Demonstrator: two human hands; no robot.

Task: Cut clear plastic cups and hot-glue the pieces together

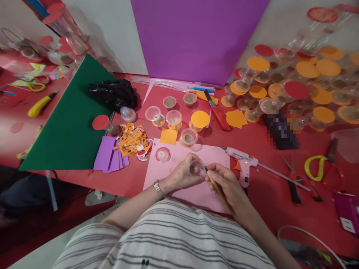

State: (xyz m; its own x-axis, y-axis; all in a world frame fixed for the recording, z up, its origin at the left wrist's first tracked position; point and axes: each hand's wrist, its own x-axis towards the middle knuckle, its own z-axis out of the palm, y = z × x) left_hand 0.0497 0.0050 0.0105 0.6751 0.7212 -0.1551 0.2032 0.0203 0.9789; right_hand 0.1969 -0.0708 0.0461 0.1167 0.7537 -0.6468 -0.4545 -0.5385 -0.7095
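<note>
1. The clear cup (195,169) is in your left hand (183,172), fingers closed around it, over the pink sheet (157,175) at the near edge of the desk (120,184).
2. Your right hand (226,181) is clamped on a slim brown-handled tool (218,189), its dark tip at the cup's side; your hands are close together.
3. Just beyond the sheet, you have small lidded cups (189,137) and an orange square (168,136) on the red surface.
4. To your right lie a pink glue gun (241,161) with a small light glowing and, farther out, yellow-handled scissors (315,168).
5. To your left are orange scraps (132,140), purple pieces (104,158) and a black plastic bag (116,95) beside a green board (63,130).
6. At the far right, clear cup assemblies (299,90) with orange and red discs crowd together.
7. Behind the desk, you face a purple panel (199,37) between pale, greyish surfaces (112,30).
</note>
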